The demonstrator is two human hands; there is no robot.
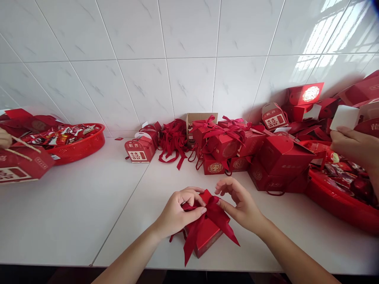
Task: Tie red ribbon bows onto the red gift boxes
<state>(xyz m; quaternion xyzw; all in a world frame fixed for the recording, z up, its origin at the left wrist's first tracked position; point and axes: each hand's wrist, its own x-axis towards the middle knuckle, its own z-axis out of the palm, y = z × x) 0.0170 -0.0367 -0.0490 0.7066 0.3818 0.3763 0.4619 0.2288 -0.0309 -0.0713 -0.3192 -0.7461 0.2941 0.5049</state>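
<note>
On the white table near its front edge lies a small red gift box [209, 240], with a dark red ribbon [218, 217] tied in a bow on its top. My left hand [182, 209] is closed on the left loop of the bow, thumb and fingers pinched near the knot. Beside the right loop, my right hand [238, 205] has its fingers apart, with the thumb touching the ribbon. Two ribbon tails spread toward the front, one down the left side and one to the right. Dark red cord shows at the box's left.
Behind are a heap of ribbons [173, 138], boxes with bows [223, 146] and plain red boxes [281, 157]. Red basins of wrapped sweets [99, 140] stand left and right. Another person's hand [352, 146] holds packaging at right; a further hand [4, 139] holds a box's cord at left.
</note>
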